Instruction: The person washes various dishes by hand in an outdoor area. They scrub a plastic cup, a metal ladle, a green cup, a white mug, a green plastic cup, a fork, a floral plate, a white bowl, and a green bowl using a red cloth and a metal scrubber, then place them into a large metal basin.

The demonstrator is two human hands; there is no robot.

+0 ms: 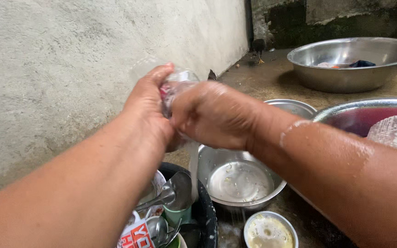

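Note:
My left hand (148, 103) grips a clear drinking glass (180, 80), tilted on its side in front of the wall. My right hand (212, 115) is wet and soapy and presses against the glass, fingers curled at or inside its mouth; a blur hides the exact contact. A thin stream of water (193, 172) falls from the glass toward the dishes below. Under the hands sits a steel bowl (240, 181) holding a little cloudy water.
A black tub (205, 211) at bottom centre holds spoons, a ladle and a green cup. A small white bowl (268, 231) of soapy liquid sits beside it. A large steel basin (350, 62) stands behind, another basin (368, 115) with an upturned glass at right. Rough wall on the left.

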